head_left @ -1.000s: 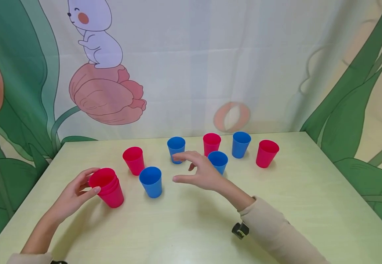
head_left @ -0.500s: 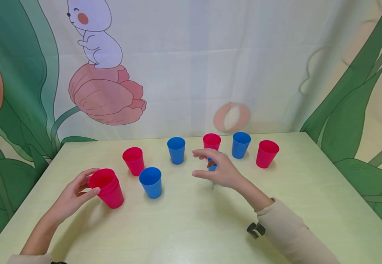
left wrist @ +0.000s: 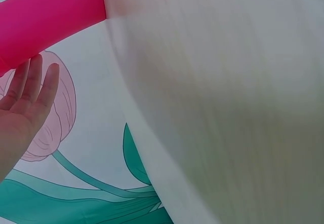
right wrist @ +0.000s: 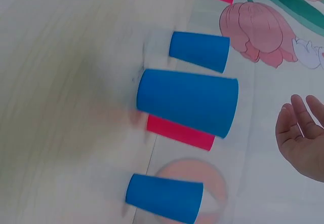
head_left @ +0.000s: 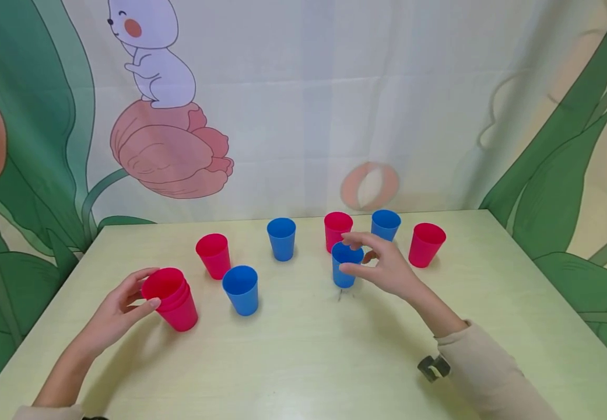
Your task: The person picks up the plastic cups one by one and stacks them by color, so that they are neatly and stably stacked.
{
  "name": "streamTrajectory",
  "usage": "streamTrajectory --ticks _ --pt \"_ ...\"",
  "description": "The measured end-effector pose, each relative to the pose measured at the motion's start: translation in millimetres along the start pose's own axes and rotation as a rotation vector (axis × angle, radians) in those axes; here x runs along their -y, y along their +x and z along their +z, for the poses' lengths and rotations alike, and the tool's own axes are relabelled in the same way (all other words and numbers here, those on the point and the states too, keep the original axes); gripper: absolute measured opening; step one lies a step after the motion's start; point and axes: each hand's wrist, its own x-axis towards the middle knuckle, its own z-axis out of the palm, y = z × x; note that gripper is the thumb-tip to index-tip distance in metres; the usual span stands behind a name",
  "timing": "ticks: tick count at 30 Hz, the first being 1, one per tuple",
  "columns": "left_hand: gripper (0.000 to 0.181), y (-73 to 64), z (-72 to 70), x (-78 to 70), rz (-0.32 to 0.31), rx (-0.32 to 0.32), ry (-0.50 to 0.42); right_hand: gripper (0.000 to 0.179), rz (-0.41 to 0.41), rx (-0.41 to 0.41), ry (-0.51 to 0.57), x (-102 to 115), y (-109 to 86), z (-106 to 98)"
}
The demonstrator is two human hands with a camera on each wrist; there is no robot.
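Observation:
At the left of the head view my left hand (head_left: 111, 318) holds a stack of nested red cups (head_left: 179, 309) near the rim, thumb in front and fingers behind. The left wrist view has fingertips (left wrist: 35, 64) against the red cup's side (left wrist: 50, 21). Over a blue cup (head_left: 342, 274) right of the middle hovers my right hand (head_left: 392, 271), its fingers and thumb spread apart. In the right wrist view a gap separates that hand (right wrist: 306, 143) from the large blue cup (right wrist: 185, 102), so it grips nothing.
Beside the stack stand a blue cup (head_left: 241, 291) and a red cup (head_left: 213, 256). Farther back are a blue cup (head_left: 281, 240), a red cup (head_left: 336, 230), another blue cup (head_left: 384, 224) and a red cup (head_left: 425, 246). A printed curtain (head_left: 282, 116) hangs behind the table (head_left: 282, 361).
My right hand has moved rightward from the middle of the table to the blue cup in front of the back red one. The left hand and the cups have stayed put.

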Motion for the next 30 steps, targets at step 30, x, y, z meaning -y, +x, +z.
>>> streamTrajectory --ticks 30 --pt "0.058 -0.4 -0.7 -3.5 -0.009 0.003 -0.015 0.063 0.227 -0.106 -0.201 -63 -22.8 -40"
